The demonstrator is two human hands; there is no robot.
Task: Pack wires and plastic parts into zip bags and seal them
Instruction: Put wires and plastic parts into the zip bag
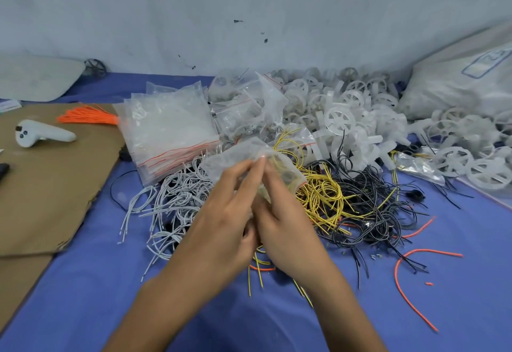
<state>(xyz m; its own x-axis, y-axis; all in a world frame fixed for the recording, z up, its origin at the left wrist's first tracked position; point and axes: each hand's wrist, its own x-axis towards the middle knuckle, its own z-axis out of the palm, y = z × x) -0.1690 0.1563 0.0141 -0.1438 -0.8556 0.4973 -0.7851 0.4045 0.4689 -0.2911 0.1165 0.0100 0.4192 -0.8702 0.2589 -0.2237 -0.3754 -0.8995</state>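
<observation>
Both hands hold one small clear zip bag (243,158) above the wire piles at mid-table. My left hand (221,213) and my right hand (282,221) meet with fingertips pinching the bag near its upper edge. Yellow wire shows inside the bag. Beneath lie white wires (171,199), yellow wires (324,194) and black wires (371,202). A stack of empty zip bags (166,127) sits behind the white wires. White plastic wheel parts (340,119) are heaped at the back right.
Filled zip bags (243,102) lie behind the stack. A large white sack (465,86) leans at the far right. Brown cardboard (41,185) on the left carries a white controller (41,134) and an orange wire bundle (88,116). Loose orange wires (410,282) lie on the blue cloth.
</observation>
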